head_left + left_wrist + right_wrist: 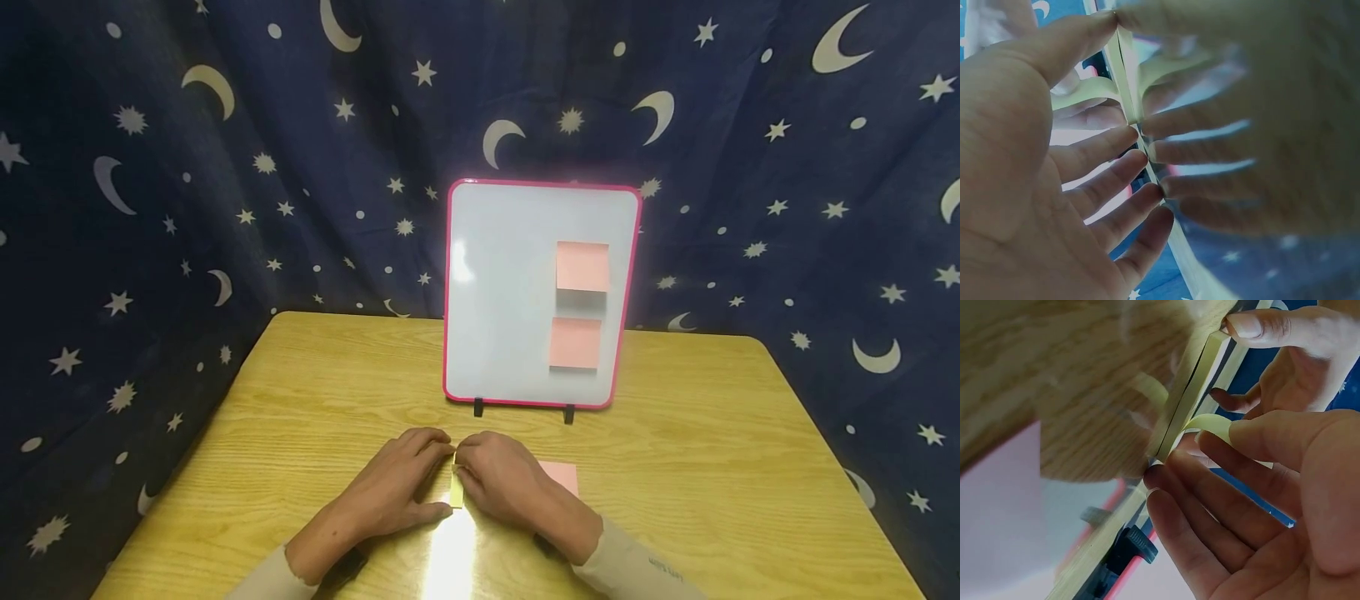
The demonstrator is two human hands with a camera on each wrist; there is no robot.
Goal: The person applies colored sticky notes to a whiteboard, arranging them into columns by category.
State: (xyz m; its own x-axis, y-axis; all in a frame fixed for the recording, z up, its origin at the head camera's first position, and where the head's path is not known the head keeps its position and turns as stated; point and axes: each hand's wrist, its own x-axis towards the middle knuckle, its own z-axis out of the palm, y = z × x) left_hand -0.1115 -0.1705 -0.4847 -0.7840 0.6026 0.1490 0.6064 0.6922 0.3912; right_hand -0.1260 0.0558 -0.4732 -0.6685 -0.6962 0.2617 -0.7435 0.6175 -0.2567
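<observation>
A small pad of yellow sticky notes (457, 492) lies on the table between both hands. My left hand (393, 483) holds the pad lengthwise, its thumb at the near end and its index fingertip at the far end; the other fingers spread along the tabletop. With thumb and index finger, my right hand (504, 477) pinches the top yellow sheet (1211, 422), which bends up in a curve off the pad (1192, 394) in the right wrist view. Its remaining fingertips touch the table near the pad's far end.
A pink-framed whiteboard (502, 292) stands on black feet (569, 414) behind the hands. Two pink sticky notes, an upper note (582, 267) and a lower note (575, 342), are stuck on its right side. Another pink note or pad (561, 475) lies partly hidden behind my right hand.
</observation>
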